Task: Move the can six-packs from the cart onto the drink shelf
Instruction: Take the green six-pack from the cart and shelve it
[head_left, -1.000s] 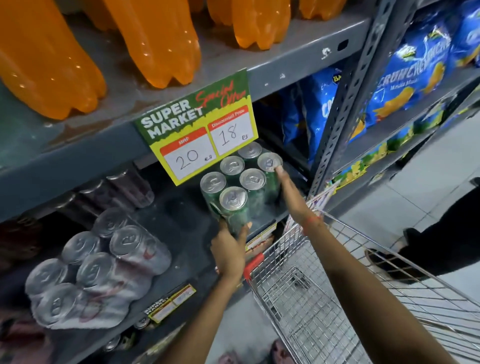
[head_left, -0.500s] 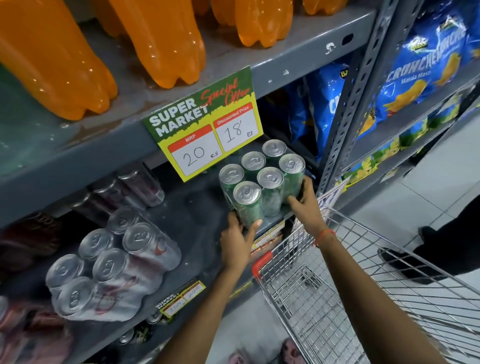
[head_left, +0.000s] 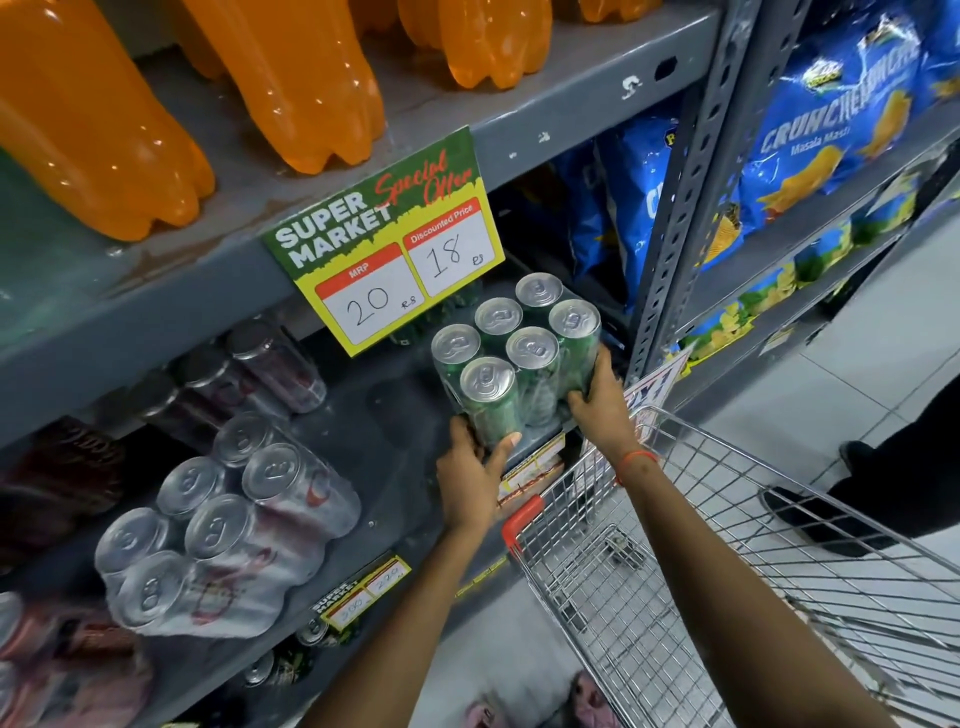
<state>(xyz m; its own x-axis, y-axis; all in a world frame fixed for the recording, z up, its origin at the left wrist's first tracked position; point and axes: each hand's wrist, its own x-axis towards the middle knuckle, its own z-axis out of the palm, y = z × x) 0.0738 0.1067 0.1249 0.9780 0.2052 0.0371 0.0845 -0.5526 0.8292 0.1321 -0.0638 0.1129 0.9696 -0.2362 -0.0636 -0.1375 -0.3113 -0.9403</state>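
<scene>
Forearms run up from the bottom edge, elbows cut off by the frame. Beside them on the right stands the wire cart (head_left: 727, 545), its basket bare where it shows and its far side running out of view; its red-capped corner sits just beside the shelf lip. Below, a pair of pink shoes is blurred and half cropped.

The left hand (head_left: 470, 480) clasps the near corner of the green six-pack (head_left: 511, 358), thumb up against the front can, fingers hidden behind the wrap. The right hand (head_left: 597, 402), with an orange band at the wrist, grips the pack's right side, fingers curled under and mostly out of sight. The pack stands upright at the front edge of the drink shelf (head_left: 384, 431); whether its base rests fully on the board I cannot tell, since the hands cover it.

Left of the pack lies a stretch of open dark shelf, then a silver six-pack (head_left: 218, 525) tipped toward the camera near the lip. Behind it, darker cans lie in shadow and are hard to make out. To the pack's right, the grey upright post (head_left: 675, 218) stands close.

A price sign (head_left: 387, 239) hangs from the shelf above, its lower corner overlapping the space just behind the pack and hiding the back there. Orange bottles (head_left: 291, 78) stand on that upper shelf, tops cut off. Blue snack bags (head_left: 831, 119) fill the next bay.
</scene>
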